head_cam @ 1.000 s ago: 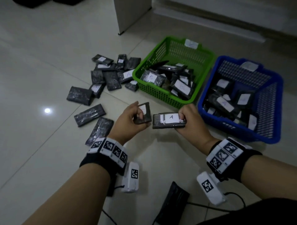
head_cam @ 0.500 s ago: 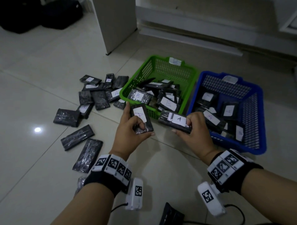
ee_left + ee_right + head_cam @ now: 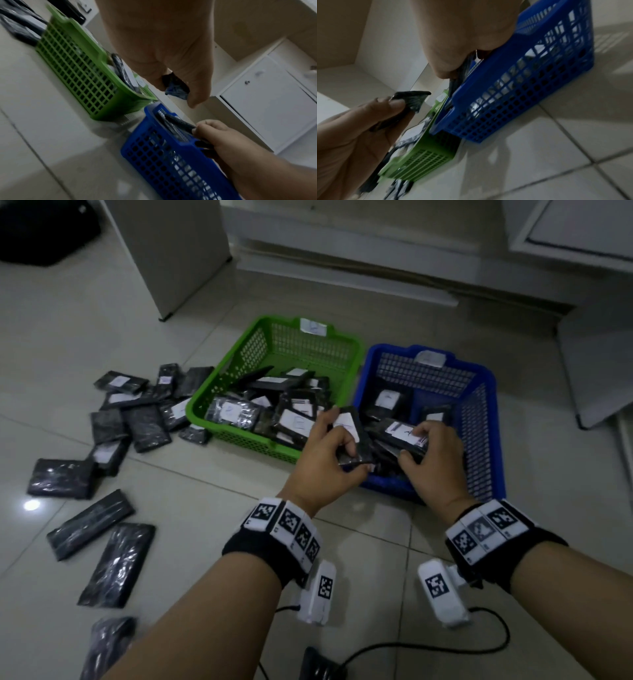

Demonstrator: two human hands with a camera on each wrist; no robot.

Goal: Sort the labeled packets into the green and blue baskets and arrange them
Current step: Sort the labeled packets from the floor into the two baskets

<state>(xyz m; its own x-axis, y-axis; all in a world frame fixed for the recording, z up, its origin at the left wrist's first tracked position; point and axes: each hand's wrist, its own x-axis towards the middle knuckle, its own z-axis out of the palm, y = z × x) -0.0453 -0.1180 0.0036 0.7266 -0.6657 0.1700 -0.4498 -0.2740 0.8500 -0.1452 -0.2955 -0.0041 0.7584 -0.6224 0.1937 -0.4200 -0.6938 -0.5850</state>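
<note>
A green basket (image 3: pixel 270 335) and a blue basket (image 3: pixel 489 419) stand side by side on the tiled floor, both holding black packets with white labels. My left hand (image 3: pixel 329 453) grips a small black labelled packet (image 3: pixel 356 440) over the near left corner of the blue basket. My right hand (image 3: pixel 428 460) holds a longer labelled packet (image 3: pixel 400 436) just above the packets inside the blue basket. In the left wrist view a corner of the left packet (image 3: pixel 175 86) shows below my fingers. In the right wrist view my right hand (image 3: pixel 453 56) grips its packet at the blue basket's rim (image 3: pixel 471 83).
Several unsorted black packets (image 3: pixel 137 419) lie scattered on the floor left of the green basket, more at the near left (image 3: pixel 116 563). A white cabinet (image 3: pixel 178 251) stands behind, a low ledge (image 3: pixel 342 268) beyond the baskets. A black cable (image 3: pixel 411 648) runs near my wrists.
Both hands moved forward and right with their packets, from the floor in front of the green basket to over the blue basket. The right packet now sits low inside it.
</note>
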